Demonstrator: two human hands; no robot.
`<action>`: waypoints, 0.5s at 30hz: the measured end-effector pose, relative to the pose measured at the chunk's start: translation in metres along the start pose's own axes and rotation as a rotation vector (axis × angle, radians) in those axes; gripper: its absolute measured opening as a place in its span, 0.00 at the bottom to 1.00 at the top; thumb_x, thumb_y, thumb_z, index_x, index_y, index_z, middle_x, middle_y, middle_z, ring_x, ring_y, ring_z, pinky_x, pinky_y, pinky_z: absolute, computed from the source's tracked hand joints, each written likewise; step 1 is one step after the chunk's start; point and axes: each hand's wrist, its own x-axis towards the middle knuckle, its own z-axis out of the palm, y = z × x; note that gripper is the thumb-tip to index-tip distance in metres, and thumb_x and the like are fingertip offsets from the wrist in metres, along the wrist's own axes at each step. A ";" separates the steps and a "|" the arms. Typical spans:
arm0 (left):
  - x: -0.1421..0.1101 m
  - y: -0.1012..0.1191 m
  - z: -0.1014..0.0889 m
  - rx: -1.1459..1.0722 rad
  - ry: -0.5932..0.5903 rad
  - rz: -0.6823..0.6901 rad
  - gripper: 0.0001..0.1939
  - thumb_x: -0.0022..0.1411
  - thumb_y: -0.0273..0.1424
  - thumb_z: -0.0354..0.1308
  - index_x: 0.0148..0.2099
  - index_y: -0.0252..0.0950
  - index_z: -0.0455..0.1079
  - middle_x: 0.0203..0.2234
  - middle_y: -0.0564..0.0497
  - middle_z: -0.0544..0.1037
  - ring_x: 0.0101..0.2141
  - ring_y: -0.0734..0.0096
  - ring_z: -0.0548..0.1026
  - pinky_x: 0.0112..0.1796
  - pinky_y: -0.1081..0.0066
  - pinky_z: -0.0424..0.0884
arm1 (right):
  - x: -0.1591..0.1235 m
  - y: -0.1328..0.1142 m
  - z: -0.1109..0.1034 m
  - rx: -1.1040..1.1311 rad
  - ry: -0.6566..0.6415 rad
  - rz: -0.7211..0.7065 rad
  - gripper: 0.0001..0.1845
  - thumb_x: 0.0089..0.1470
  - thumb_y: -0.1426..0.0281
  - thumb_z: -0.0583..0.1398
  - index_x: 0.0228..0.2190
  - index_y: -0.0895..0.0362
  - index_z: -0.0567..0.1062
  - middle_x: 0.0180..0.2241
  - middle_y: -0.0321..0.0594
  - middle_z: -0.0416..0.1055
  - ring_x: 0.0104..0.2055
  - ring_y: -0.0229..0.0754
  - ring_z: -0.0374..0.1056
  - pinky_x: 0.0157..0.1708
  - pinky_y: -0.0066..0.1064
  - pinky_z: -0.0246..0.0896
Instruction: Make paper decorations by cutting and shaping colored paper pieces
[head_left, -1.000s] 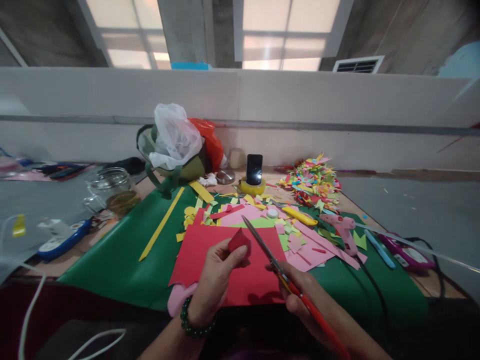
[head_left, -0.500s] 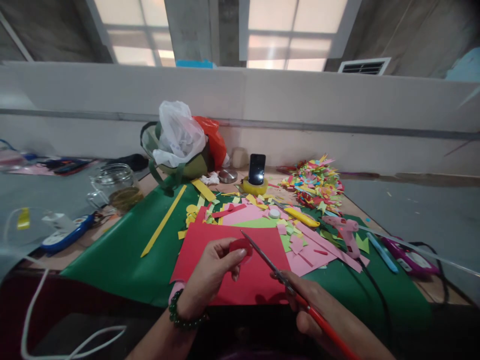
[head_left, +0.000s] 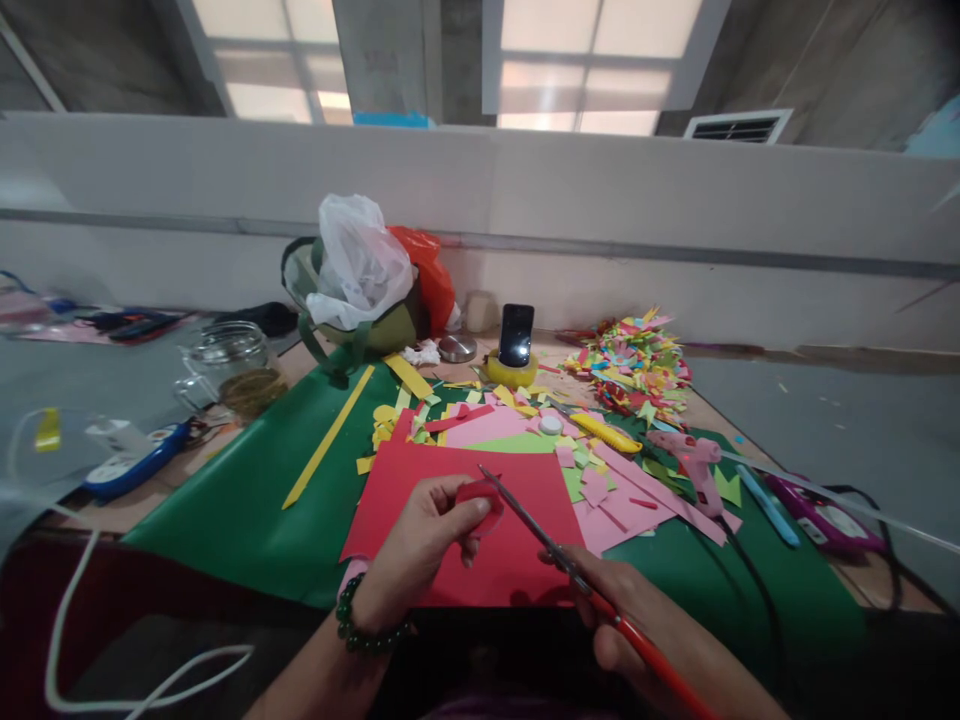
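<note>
My left hand [head_left: 431, 525], with a dark green bead bracelet [head_left: 358, 620] at its wrist, pinches a small red paper piece [head_left: 484, 497] between thumb and fingertips. In my right hand [head_left: 619, 600] are long scissors [head_left: 529, 520] with red handles, pointing up and to the left. Their blades look nearly closed, and the tips lie close by the upper edge of the red piece; whether they touch it I cannot tell. Beneath both hands lies a large red paper sheet [head_left: 420, 468].
A pink glue gun [head_left: 694, 460], a yellow cutter knife [head_left: 607, 433] and paper scraps lie to the right on the green mat [head_left: 217, 510]. Behind stand a phone [head_left: 516, 335] on a tape roll [head_left: 511, 372], and a bag [head_left: 397, 325]. A glass jar [head_left: 236, 365] is at left.
The scissor tips have shifted slightly left over the red piece, which my left hand has turned a little. Both grips stay the same, and the view has tilted slightly.
</note>
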 end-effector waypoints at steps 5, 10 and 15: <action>0.000 0.003 0.000 0.042 -0.013 -0.002 0.13 0.45 0.38 0.65 0.25 0.31 0.73 0.15 0.55 0.67 0.14 0.81 0.62 0.16 0.78 0.61 | -0.001 -0.010 -0.004 0.034 -0.056 0.004 0.36 0.48 0.37 0.52 0.38 0.56 0.72 0.26 0.36 0.68 0.28 0.40 0.61 0.27 0.27 0.58; 0.000 0.004 0.000 0.063 -0.052 0.004 0.12 0.47 0.37 0.64 0.26 0.32 0.73 0.15 0.57 0.65 0.14 0.81 0.62 0.17 0.77 0.62 | -0.001 -0.013 -0.005 0.023 -0.061 0.001 0.44 0.44 0.31 0.45 0.37 0.57 0.72 0.25 0.35 0.66 0.26 0.39 0.58 0.25 0.26 0.55; -0.002 0.007 0.000 0.077 -0.067 -0.003 0.12 0.47 0.37 0.65 0.28 0.32 0.74 0.16 0.56 0.67 0.15 0.81 0.63 0.18 0.77 0.63 | -0.002 -0.010 -0.004 0.048 -0.081 0.016 0.44 0.43 0.31 0.45 0.35 0.56 0.71 0.24 0.33 0.63 0.24 0.36 0.54 0.22 0.26 0.48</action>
